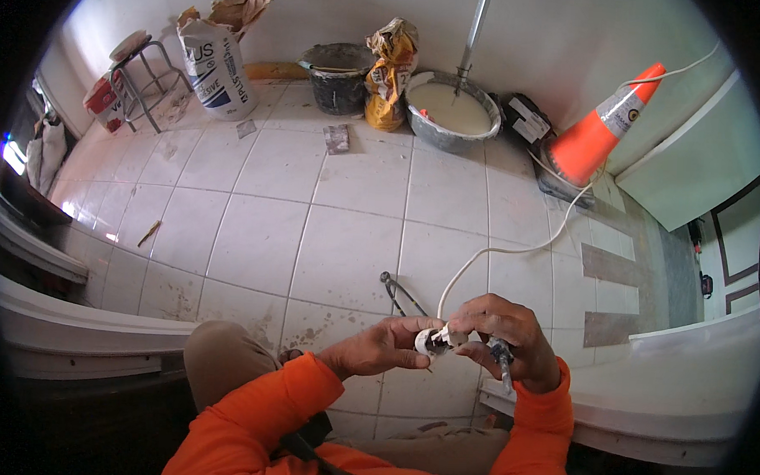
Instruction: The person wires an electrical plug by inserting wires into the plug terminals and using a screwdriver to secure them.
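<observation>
Low in the middle, my left hand [378, 346] pinches a round white electrical fitting [426, 343] between thumb and fingers. Its dark inside shows, but its exact kind is unclear. Fingers of my right hand [519, 333] close on a white piece [454, 334] of the same fitting, right against the left fingertips. A white cable [462, 274] runs down to the fitting from the upper right. Tucked in my right palm is a slim tool with a smeared blue-grey handle [501, 356], its narrow end pointing down; its kind cannot be made out.
On the tiled floor [357, 182] beyond lie a strap-like loop [399, 293] and a trowel-like plate [336, 139]. Along the wall stand a stool [147, 70], a white sack [217, 71], a black bucket [339, 89], a yellow bag [389, 79], a tub [442, 137] and an orange cone [586, 144].
</observation>
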Motion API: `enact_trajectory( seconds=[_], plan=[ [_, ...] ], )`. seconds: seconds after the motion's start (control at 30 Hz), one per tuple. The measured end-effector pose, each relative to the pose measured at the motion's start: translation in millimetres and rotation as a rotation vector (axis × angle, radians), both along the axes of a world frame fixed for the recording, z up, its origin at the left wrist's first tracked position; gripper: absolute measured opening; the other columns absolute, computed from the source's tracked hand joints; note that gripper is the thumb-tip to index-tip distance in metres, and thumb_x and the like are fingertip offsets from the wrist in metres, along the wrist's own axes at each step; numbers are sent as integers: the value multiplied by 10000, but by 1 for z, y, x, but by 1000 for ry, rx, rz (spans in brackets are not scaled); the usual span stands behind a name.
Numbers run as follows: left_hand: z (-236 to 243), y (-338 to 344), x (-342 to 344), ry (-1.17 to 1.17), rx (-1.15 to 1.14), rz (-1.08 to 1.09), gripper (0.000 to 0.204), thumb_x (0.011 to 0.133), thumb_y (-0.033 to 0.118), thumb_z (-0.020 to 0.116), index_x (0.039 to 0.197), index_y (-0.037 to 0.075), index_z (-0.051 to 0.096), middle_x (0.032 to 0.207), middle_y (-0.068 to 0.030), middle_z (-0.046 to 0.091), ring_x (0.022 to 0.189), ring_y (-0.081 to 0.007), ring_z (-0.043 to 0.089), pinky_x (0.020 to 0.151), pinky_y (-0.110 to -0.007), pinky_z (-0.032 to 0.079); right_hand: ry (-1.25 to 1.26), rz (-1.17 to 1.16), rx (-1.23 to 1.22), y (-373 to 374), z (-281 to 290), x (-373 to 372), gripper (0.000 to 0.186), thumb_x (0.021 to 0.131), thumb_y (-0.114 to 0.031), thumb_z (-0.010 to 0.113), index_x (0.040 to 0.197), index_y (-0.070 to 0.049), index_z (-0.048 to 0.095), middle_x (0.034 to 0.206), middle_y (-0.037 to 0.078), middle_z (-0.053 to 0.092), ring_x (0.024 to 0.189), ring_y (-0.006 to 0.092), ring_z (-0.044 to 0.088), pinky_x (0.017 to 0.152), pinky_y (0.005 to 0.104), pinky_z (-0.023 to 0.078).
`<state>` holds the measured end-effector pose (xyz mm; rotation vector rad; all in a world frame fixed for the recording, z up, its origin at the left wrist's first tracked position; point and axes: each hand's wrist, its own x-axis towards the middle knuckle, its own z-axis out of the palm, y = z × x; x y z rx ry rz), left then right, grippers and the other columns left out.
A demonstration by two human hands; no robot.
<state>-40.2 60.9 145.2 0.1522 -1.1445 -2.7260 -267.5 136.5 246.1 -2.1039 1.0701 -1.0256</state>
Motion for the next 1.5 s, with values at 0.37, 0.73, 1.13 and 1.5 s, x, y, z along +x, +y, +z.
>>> enact_trajectory(
  seconds=[0.37,0.73,1.13,1.5],
  plan=[
    [-8,0,-3,48,20,47,471,928,29,700,1367,60,532,1211,-29,637,1112,-114,582,993,-328,499,25,-76,-31,3,10,1,344,834,-154,792,1136,-54,659,1108,132,681,996,267,696,780,359,608],
    [-22,-1,-2,102,120,-59,496,936,100,691,1393,40,507,1316,-93,624,1271,-217,549,1137,-429,377,22,-27,-44,4,11,-1,362,837,-153,788,1162,-71,653,1103,131,682,998,266,698,774,364,613],
    [-14,-1,-3,153,143,-89,434,1046,186,529,1451,30,497,1303,-53,630,1247,-166,556,1052,-350,432,-3,6,8,5,14,-2,359,834,-131,789,1162,-53,667,1107,147,688,998,281,697,778,372,594],
    [-6,3,-4,77,165,-12,465,1078,375,452,1424,64,466,1237,-33,631,1180,-153,601,948,-319,464,1,-63,4,1,9,2,355,819,-144,804,1135,-48,674,1098,137,697,996,267,698,771,369,598]
  ],
)
